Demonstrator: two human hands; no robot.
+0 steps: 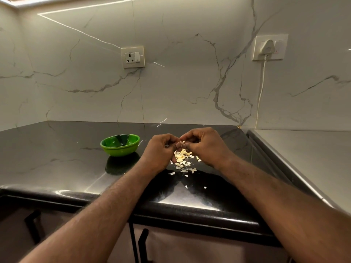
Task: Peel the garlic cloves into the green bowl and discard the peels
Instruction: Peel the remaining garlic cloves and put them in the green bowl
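Observation:
My left hand [161, 152] and my right hand [205, 145] meet fingertip to fingertip above the black counter, fingers curled around a small garlic clove [182, 142] that is mostly hidden between them. Directly below the hands lies a loose pile of pale garlic peels and cloves [183, 158], with a few scraps scattered toward the front edge. The green bowl [120, 144] stands on the counter to the left of my left hand, apart from it; its inside looks bare from here.
The black counter [57, 158] ends in a rounded front edge [190, 207] above cabinet doors with dark handles. A raised grey ledge [303, 158] runs along the right. Marble wall behind carries two sockets [133, 57], one with a white plug and cord [267, 47].

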